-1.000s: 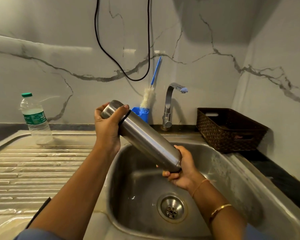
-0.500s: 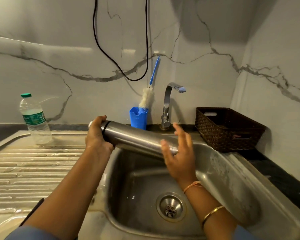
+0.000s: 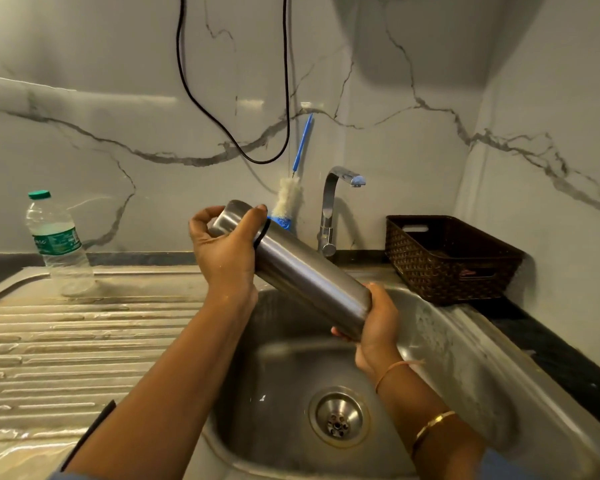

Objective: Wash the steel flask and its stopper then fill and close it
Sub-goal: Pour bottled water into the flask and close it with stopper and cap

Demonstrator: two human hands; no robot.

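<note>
The steel flask (image 3: 305, 271) hangs tilted over the sink basin (image 3: 284, 368), cap end up and to the left, base down and to the right. My left hand (image 3: 227, 252) grips the cap end, fingers wrapped round the steel cap above the black ring. My right hand (image 3: 374, 323) holds the base from below and behind, fingers curled under it. The flask looks closed; the stopper is not visible on its own. The tap (image 3: 333, 209) stands behind the basin with no water running.
A blue cup (image 3: 284, 221) with a white bottle brush (image 3: 290, 199) stands left of the tap. A plastic water bottle (image 3: 58, 244) sits on the ribbed drainboard (image 3: 66, 341) at left. A dark woven basket (image 3: 451, 258) sits on the counter at right. A black cable hangs on the wall.
The flask has tipped from nearly level back to a steep tilt. My right hand, open beside the body half a second ago, now grips the base again.
</note>
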